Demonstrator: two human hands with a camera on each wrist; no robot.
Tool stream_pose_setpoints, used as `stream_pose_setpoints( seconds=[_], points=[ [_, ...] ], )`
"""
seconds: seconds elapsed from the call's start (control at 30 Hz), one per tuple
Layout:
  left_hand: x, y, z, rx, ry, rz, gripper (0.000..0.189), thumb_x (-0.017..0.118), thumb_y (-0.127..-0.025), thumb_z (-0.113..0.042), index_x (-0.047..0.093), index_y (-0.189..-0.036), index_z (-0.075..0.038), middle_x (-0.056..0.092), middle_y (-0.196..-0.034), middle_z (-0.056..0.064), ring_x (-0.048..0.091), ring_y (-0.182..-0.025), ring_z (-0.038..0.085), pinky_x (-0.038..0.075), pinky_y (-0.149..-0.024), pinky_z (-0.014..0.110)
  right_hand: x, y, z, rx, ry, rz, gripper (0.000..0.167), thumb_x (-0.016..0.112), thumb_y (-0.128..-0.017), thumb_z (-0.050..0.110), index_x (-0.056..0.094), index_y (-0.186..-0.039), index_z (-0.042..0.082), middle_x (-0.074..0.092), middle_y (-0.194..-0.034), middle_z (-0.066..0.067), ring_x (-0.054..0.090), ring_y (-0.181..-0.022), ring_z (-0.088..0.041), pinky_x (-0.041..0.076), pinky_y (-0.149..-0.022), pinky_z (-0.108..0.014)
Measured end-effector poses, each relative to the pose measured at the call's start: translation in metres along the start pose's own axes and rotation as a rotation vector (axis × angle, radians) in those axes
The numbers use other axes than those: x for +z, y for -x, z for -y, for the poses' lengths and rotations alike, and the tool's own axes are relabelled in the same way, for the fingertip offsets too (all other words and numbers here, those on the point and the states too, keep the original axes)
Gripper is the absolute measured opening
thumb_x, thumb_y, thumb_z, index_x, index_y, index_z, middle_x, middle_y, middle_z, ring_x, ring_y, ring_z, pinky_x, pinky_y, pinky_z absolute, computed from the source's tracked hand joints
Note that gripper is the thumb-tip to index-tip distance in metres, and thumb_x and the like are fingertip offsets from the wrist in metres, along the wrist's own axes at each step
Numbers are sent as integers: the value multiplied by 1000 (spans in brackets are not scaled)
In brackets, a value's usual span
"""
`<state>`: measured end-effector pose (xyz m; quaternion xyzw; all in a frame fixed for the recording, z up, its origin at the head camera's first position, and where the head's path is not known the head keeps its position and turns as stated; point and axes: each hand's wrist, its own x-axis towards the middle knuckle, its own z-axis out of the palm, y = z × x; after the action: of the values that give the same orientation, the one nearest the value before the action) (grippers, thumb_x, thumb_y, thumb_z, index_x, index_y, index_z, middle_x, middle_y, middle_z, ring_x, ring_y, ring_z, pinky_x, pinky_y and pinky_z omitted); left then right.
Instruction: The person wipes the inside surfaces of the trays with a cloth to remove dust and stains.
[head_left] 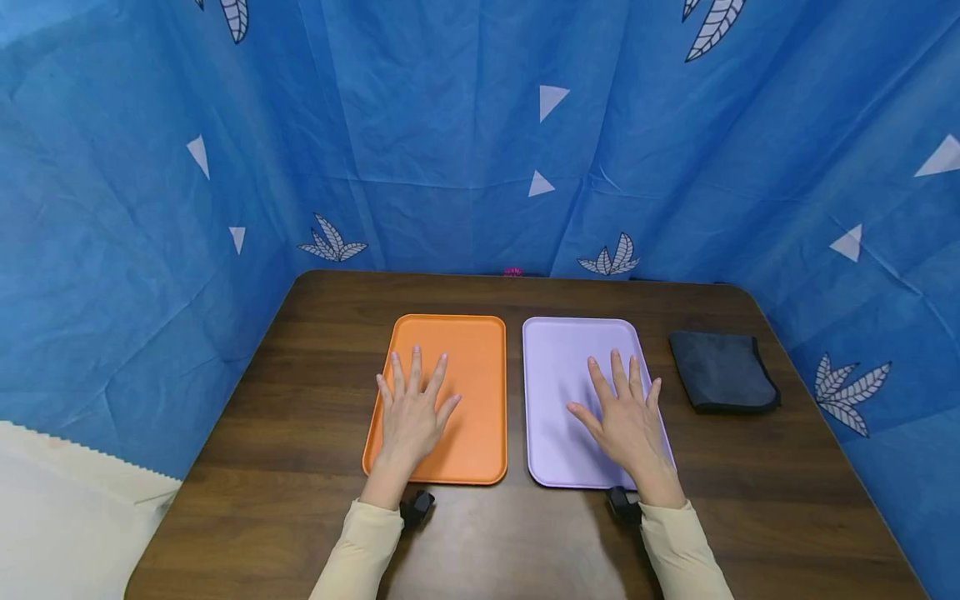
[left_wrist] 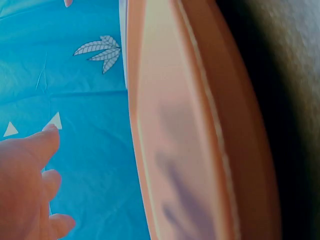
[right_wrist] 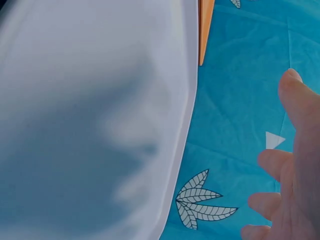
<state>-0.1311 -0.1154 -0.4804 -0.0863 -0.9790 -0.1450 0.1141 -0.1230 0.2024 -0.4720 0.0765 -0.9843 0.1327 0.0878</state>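
My left hand [head_left: 411,421] hovers over the orange tray [head_left: 472,400], palm down with its fingers spread. Over the purple tray [head_left: 551,417] is my right hand [head_left: 626,423], its fingers also spread and holding nothing. Both trays lie flat, side by side, with a narrow gap between them. In the left wrist view, the left fingers [left_wrist: 42,145] stand apart from the orange tray [left_wrist: 175,125], which carries the hand's shadow. The right wrist view has the right fingers [right_wrist: 295,105] beyond the rim of the purple tray [right_wrist: 185,130].
A folded dark grey cloth [head_left: 723,372] lies on the brown wooden table [head_left: 285,417], to the right of the purple tray. Blue curtains [head_left: 450,125] with leaf and triangle prints enclose the table's back and sides. Something white [head_left: 60,517] shows at the lower left.
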Motion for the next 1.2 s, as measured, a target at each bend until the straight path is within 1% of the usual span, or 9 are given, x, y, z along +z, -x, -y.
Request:
stream_pose_setpoints(
  seconds=[0.27,0.4,0.63,0.77,0.9,0.97,1.07,1.13,1.2],
  points=[
    [2,-3,-1,-4,-33,13,66,53,-96,-50,33,-153,-23,12,-163,18,4,-146,52,13,-110,73,2,0,-1,-12,-1,-35,80,63,-87,55,39,-150,12,24,-157,-26,12,-146,-51,9,-106,-78],
    [3,-4,-4,-9,0,22,66,53,-96,-50,33,-153,-23,11,-163,18,4,-145,53,11,-110,73,3,-1,-2,-22,-18,-55,80,64,-87,54,39,-150,12,24,-157,-27,12,-146,-51,8,-107,-78],
    [6,-5,-7,-15,21,43,65,52,-97,-50,31,-154,-24,8,-163,18,7,-145,53,14,-111,72,2,1,-6,-13,-38,-56,80,65,-87,53,38,-150,12,24,-157,-27,14,-145,-51,8,-107,-77],
    [7,-5,-8,-22,83,31,66,53,-98,-47,30,-154,-23,11,-163,20,6,-146,52,15,-112,70,-1,1,-10,-14,-50,-59,79,65,-87,53,39,-150,12,24,-157,-27,15,-144,-52,10,-107,-77],
    [7,-6,-11,-46,237,-41,66,55,-98,-40,31,-154,-15,25,-158,25,21,-143,51,25,-111,66,-10,-1,-21,-6,-119,-64,79,64,-89,51,35,-152,11,20,-158,-28,10,-146,-50,8,-109,-75],
    [8,-7,-14,-70,362,-92,64,55,-99,-36,33,-152,-10,32,-154,25,30,-141,47,30,-110,62,-17,-6,-31,7,-161,-85,80,62,-90,50,32,-153,11,18,-159,-27,7,-147,-48,7,-110,-73],
    [8,-12,-20,-114,593,-171,59,56,-99,-27,36,-149,-3,43,-147,24,42,-135,41,38,-107,57,-28,-16,-53,28,-223,-143,79,61,-92,47,29,-154,10,15,-160,-27,6,-148,-47,6,-111,-72],
    [10,-16,-25,-143,732,-204,56,57,-98,-22,39,-147,-1,49,-142,24,49,-129,40,43,-102,56,-34,-24,-71,55,-265,-173,78,60,-94,46,28,-154,9,12,-161,-26,5,-148,-46,5,-111,-72],
    [11,-19,-31,-163,837,-221,52,58,-98,-18,42,-144,0,54,-136,25,55,-122,40,48,-96,54,-39,-32,-91,89,-297,-185,77,59,-95,45,27,-154,7,9,-161,-26,2,-148,-46,4,-111,-72]
  ],
)
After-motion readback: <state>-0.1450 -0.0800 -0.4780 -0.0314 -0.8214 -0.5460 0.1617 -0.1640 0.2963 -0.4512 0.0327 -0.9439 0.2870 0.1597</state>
